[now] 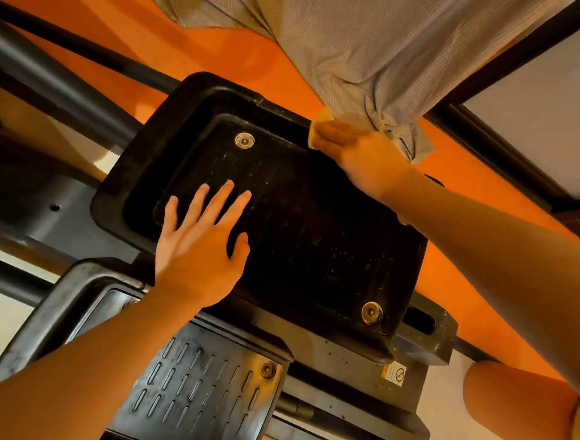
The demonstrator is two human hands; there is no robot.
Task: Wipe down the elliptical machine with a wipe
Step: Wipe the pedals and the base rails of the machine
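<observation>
Floor: orange floor [224, 53] fills the background at 12 o'clock, with a pale panel in a dark frame [546, 110] at 2 o'clock.
Left hand: the left hand [201, 244] lies flat with fingers spread, palm down on the dark tread of the upper foot pedal [314, 242]; it holds nothing.
Right hand: the right hand [358, 156] reaches to the far rim of the same pedal at 1 o'clock; its fingers are pressed together on top of the wipe. How far they curl around it I cannot tell.
Wipe: the yellow wipe [323, 117] shows only as a small corner under and beyond the right fingertips, touching the pedal's raised edge.
Upper foot pedal: black, tray-like with a raised rim, dusty marks on the tread, and two round metal bolts, one [244, 141] at 11 o'clock of the left hand, another [372, 312] at 4 o'clock of it.
Lower foot pedal: a second pedal [198, 388] with rows of slots sits at 6 o'clock, partly under the left forearm.
Frame: dark tubes [68, 80] of the elliptical machine run at 10 o'clock; a small warning sticker [395, 374] is on the frame at 5 o'clock.
Clothing: grey fabric [379, 47] hangs at 12 o'clock, just above the right hand.
</observation>
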